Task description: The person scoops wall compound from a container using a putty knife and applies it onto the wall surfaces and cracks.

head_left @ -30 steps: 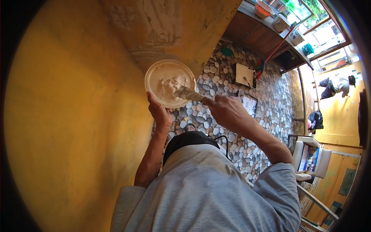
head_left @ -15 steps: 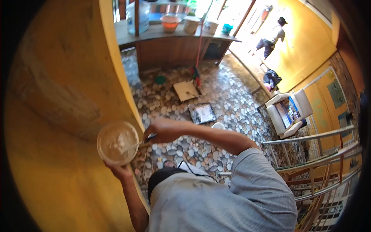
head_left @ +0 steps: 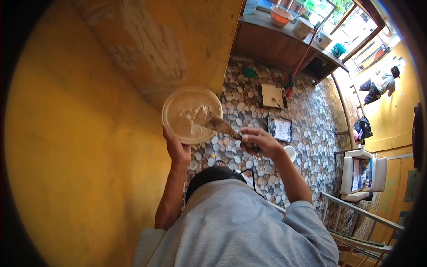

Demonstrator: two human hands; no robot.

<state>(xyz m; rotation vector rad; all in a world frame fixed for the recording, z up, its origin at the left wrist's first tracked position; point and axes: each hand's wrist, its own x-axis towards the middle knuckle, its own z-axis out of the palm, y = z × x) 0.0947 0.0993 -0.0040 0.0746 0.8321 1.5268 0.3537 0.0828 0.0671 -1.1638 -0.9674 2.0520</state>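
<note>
The left hand (head_left: 178, 152), forearm extended, grips the near edge of a round lid (head_left: 180, 101), its fingers partly hidden underneath. Past the lid's right edge, the right hand (head_left: 263, 143), elbow bent, has its fingers closed around a scraper (head_left: 226, 128) slanting leftward and away, blade at the paste (head_left: 194, 113); beyond, a black tray (head_left: 270, 124) lies on the floor (head_left: 311, 133).

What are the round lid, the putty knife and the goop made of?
The round lid is probably plastic: cream with a smooth raised rim. The putty knife has a thin, flat blade, likely metal, dulled by smears; its dark handle's material is unclear. The goop looks like thick paste, lying in soft, pale lumps.
</note>
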